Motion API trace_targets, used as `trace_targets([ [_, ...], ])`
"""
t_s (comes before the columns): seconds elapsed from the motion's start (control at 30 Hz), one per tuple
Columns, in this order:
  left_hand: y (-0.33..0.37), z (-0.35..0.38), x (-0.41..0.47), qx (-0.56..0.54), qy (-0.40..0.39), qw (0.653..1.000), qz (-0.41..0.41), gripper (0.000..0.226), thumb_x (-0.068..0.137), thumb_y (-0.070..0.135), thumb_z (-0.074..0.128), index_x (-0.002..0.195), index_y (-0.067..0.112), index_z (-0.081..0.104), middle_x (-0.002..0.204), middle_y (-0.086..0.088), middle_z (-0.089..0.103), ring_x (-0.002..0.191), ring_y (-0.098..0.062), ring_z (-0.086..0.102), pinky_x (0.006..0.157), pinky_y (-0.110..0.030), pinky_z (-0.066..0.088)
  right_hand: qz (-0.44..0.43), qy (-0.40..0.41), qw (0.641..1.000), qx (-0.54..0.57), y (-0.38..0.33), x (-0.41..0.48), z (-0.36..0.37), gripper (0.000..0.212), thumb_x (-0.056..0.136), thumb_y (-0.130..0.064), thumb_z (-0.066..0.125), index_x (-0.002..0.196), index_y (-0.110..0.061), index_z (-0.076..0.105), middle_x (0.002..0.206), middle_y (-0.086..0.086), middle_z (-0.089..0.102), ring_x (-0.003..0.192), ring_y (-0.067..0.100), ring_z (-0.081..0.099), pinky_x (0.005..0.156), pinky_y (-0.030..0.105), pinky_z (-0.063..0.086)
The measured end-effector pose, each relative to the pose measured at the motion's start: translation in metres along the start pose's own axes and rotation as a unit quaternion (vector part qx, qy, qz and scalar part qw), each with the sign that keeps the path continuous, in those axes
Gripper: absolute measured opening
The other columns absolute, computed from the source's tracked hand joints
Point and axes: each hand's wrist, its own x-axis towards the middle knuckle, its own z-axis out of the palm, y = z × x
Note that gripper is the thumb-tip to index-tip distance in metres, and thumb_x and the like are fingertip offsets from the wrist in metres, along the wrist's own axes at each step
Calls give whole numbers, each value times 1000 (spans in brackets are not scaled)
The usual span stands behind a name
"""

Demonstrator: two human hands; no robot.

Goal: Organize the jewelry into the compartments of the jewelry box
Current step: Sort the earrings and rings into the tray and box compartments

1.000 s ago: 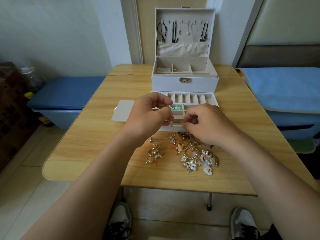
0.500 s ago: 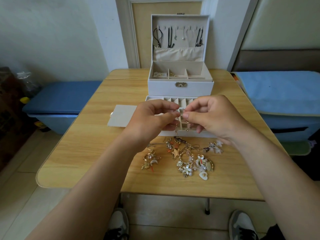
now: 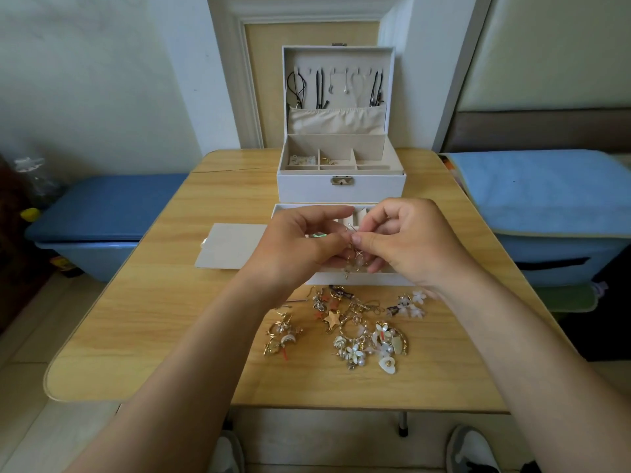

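Saw a flat beige panel (image 3: 232, 245) on the wooden surface (image 3: 153, 319) at the left, beside the pulled-out tray (image 3: 372, 278). Found the left hand (image 3: 300, 244) above that tray, its grip pinching a gold dangling earring (image 3: 351, 264) between thumb and fingers. Noted a small gold cluster (image 3: 283, 336) nearer the front edge. Saw the jewelry box (image 3: 341, 186) standing open just behind the tray, necklaces (image 3: 336, 87) hanging in its lid. Found the right hand (image 3: 413, 244) pinching the same earring, grip curled, fingertips meeting the left's. Noted the bigger jewelry pile (image 3: 368, 339) in front of the tray.
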Motion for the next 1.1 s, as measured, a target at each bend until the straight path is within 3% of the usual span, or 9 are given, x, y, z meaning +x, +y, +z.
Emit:
trace_targets([
  [0.3, -2, 0, 14, 39, 1, 999, 18, 11, 88, -3, 68, 97, -1, 73, 85, -16, 72, 71, -20, 70, 69, -26, 59, 2, -30, 999, 14, -1, 5, -9, 10, 86, 9, 68, 86, -1, 72, 73, 21, 71, 61, 19, 68, 59, 33, 60],
  [0.4, -3, 1, 20, 54, 13, 998, 31, 5, 89, -2, 68, 91, 0, 72, 87, -23, 71, 72, -23, 71, 71, -29, 60, 13, -28, 999, 29, -2, 8, -11, 13, 87, 9, 67, 90, -2, 73, 79, 19, 73, 67, 19, 70, 63, 32, 62],
  [0.57, -3, 6, 34, 116, 49, 991, 38, 4, 90, 4, 68, 87, 4, 72, 87, -22, 70, 72, -23, 70, 63, -24, 56, 38, 10, 999, 22, 1, 17, -18, 19, 91, 7, 61, 90, -7, 74, 85, 11, 76, 78, 18, 72, 68, 31, 61],
  [0.63, -6, 7, 42, 174, 61, 982, 45, 6, 91, 10, 69, 86, 12, 72, 82, -13, 69, 69, -21, 66, 61, -26, 55, 52, 25, 998, 11, 2, 21, -22, 24, 93, 7, 57, 89, -11, 73, 86, 7, 76, 82, 18, 73, 69, 29, 60],
  [0.73, -10, 9, 51, 250, 77, 963, 62, 11, 91, 18, 69, 81, 22, 71, 72, 7, 61, 58, -6, 49, 57, -19, 43, 62, 47, 997, -6, 5, 25, -29, 27, 92, 8, 54, 88, -13, 72, 85, 5, 76, 80, 17, 73, 69, 28, 61],
  [0.87, -17, 9, 60, 331, 108, 934, 80, 6, 91, 21, 69, 89, 20, 74, 92, 3, 62, 69, -5, 54, 65, -18, 43, 72, 59, 995, -26, 8, 26, -34, 27, 92, 6, 54, 89, -14, 72, 86, 3, 76, 80, 15, 72, 66, 26, 59],
  [1.1, -24, 9, 71, 402, 122, 900, 114, 8, 92, 17, 67, 93, 19, 75, 91, 3, 60, 74, -5, 55, 66, -18, 42, 77, 67, 994, -43, 11, 31, -37, 26, 90, 4, 57, 89, -15, 74, 85, -1, 76, 75, 10, 72, 67, 22, 52],
])
